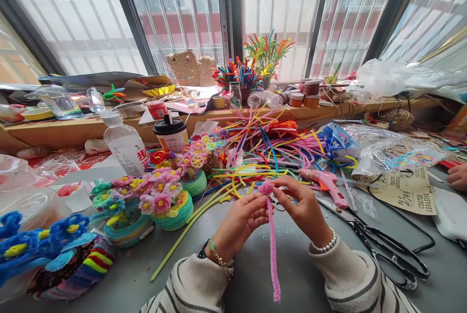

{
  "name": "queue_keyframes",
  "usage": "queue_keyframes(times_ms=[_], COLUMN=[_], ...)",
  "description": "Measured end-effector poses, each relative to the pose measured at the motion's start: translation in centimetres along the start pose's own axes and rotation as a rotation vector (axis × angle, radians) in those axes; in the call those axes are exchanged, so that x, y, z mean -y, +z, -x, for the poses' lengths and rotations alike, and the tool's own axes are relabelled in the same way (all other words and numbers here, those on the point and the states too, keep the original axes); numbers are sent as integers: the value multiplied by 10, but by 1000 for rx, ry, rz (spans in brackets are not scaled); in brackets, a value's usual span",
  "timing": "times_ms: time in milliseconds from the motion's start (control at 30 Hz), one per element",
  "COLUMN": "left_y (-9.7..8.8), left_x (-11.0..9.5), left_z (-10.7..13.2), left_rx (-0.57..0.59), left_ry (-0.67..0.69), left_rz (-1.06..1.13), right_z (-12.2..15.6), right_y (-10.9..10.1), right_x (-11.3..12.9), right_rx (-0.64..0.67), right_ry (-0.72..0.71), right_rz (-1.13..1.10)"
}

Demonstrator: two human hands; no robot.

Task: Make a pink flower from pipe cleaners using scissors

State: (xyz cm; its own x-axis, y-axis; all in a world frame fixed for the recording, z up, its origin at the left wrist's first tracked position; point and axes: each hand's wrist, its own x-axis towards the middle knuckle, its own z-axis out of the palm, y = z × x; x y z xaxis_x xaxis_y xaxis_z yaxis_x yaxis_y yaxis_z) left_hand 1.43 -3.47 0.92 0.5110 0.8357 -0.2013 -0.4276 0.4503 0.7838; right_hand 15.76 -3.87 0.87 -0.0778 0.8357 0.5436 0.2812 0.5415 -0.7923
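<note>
Between my two hands is a pink pipe cleaner [273,249], its top end bunched into a small fuzzy head and its long tail hanging straight down over the grey table. My left hand [242,220] pinches it just under the bunched head. The fingertips of my right hand [299,203] close on the head's right side. Loose pipe cleaners [270,142] in many colours lie heaped beyond my hands. A pink glue gun [330,186] rests to the right of my right hand, with black-handled scissors [390,249] nearer to me.
Pots of pipe-cleaner flowers [160,196] stand at the left, with a clear bottle [124,142] and a lidded cup [170,133] behind. Sandpaper sheets [399,191] lie at the right, near another person's hand [458,176]. A cluttered wooden ledge [200,120] runs below the windows.
</note>
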Motion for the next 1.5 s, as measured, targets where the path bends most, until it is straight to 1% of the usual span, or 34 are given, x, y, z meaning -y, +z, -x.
queue_keyframes(times_ms=[200,267,500,567,700,833,900,1033,1133,1233,1333,1500], left_y=[2,2,0,1,3,4,4,4,3,3,4,7], left_x=[0,0,0,0,-1,0,1,4,6,8,9,10], left_z=[0,0,0,0,1,0,-1,-1,-1,-1,-1,3], left_rx=[-22,-47,-105,-119,-111,-116,-163,-241,-282,-292,-284,-289], left_ry=[-3,-10,20,29,48,107,160,337,414,445,491,607], left_rz=[-69,-91,-130,-132,-120,-149,-221,-532,-705,-795,-866,-1056], right_z=[1,0,-1,-1,2,4,4,2,1,2,3,5], right_y=[-1,-2,-4,-4,0,3,3,1,0,1,2,5], right_x=[-1,-3,-4,-4,-3,-5,-6,-6,-6,-7,-8,-6], right_rx=[-19,-25,-13,-32,-73,-125,-122,-83,-38,-36,-72,-114], right_ry=[-133,-165,-205,-205,-228,-262,-264,-299,-347,-352,-358,-432], right_rz=[139,162,164,186,250,288,291,345,364,371,397,466])
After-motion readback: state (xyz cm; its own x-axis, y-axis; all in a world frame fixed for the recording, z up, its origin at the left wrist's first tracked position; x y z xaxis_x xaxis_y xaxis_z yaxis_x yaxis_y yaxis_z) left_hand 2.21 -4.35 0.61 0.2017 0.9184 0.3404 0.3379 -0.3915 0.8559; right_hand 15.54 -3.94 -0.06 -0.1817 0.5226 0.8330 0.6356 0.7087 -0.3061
